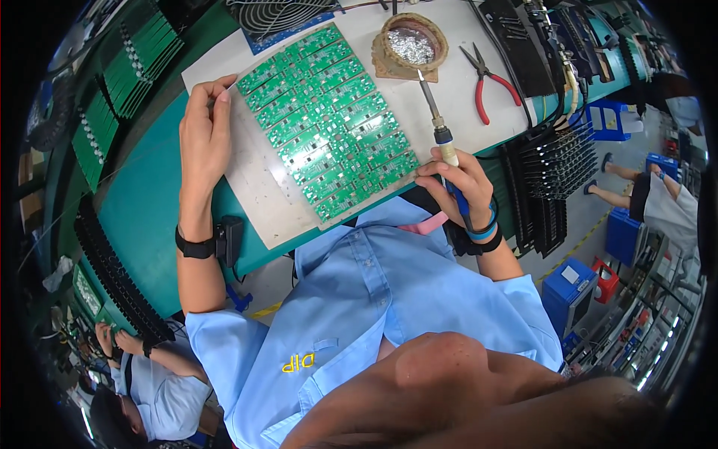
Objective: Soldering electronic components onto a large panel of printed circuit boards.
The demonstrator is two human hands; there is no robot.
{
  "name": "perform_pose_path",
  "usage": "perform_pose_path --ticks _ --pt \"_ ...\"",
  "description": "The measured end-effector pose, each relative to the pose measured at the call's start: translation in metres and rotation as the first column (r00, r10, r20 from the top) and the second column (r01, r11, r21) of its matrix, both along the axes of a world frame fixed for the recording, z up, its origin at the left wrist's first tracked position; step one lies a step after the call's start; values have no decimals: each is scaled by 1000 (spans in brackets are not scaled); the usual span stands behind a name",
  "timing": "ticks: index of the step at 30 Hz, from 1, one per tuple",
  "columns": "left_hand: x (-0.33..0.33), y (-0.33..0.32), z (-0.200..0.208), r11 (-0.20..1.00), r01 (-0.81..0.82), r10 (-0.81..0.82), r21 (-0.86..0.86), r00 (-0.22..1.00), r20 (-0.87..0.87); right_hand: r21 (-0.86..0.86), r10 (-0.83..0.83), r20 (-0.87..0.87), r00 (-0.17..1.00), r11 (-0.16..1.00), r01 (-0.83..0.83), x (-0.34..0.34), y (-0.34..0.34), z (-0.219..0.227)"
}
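A green circuit board panel [329, 123], made of many small repeated boards, lies tilted before me on a pale sheet. At its far left corner my left hand [206, 135] grips the edge between thumb and fingers. My right hand [460, 183] is closed round a soldering iron [446, 151], whose tip points away from me, toward a round pot [439, 37] of shiny silvery metal bits. The fingertips of that hand also reach the panel's near right corner. Pliers with red handles [480, 93] lie right of the iron.
A fan with a wire guard [284, 13] stands at the far edge. Racks of green boards [142, 60] line the left. Black slotted racks [538, 179] and cables crowd the right. Co-workers [161, 389] sit at the lower left and stand at the right. Blue bins [568, 288] are on the floor.
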State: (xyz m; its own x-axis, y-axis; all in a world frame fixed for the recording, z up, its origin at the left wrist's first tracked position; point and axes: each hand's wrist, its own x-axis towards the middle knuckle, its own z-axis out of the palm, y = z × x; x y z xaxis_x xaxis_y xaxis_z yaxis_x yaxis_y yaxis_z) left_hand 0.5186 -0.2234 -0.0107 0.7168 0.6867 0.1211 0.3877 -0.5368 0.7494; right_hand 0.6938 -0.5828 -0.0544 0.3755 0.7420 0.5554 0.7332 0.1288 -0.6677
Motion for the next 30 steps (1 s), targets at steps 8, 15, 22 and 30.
perform_pose_path --ticks 8,15,22,30 --pt "5 -5 2 999 26 -26 26 1000 -3 52 5 23 1000 999 -6 -7 -12 -3" --pt "6 2 7 999 37 -38 -8 995 -92 -31 71 -62 996 997 -73 -9 -13 5" --pt "8 7 29 993 -23 29 115 998 -50 18 103 -59 993 995 -102 18 -2 37" --pt "27 -5 62 864 361 -332 351 933 -142 -98 -46 -310 950 995 16 30 36 88"
